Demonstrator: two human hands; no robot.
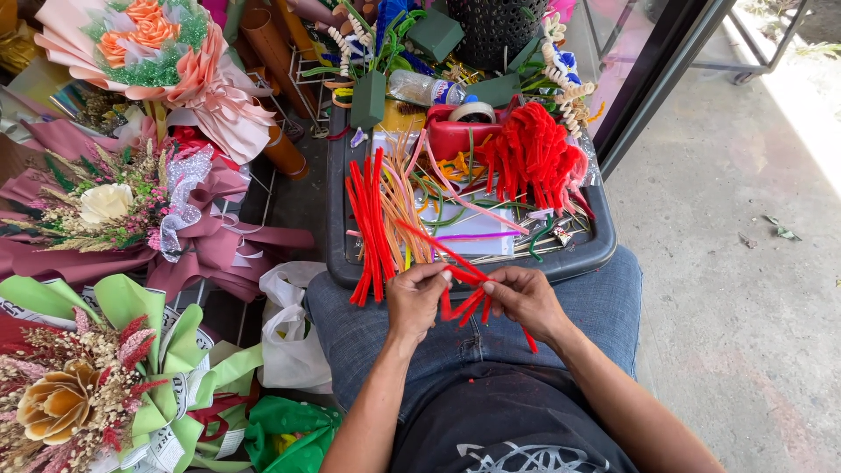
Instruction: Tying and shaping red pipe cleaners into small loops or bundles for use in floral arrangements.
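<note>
My left hand and my right hand meet over my lap, both pinching a small bundle of red pipe cleaners whose ends fan out below and between the fingers. Just beyond my hands a dark plastic tray rests on my knees. It holds a long bunch of red pipe cleaners, orange and pink ones, and a pile of folded red pieces.
A red tape dispenser, a plastic bottle and green foam blocks sit at the tray's far end. Wrapped bouquets crowd the left side, with a white plastic bag by my thigh. Bare concrete floor lies to the right.
</note>
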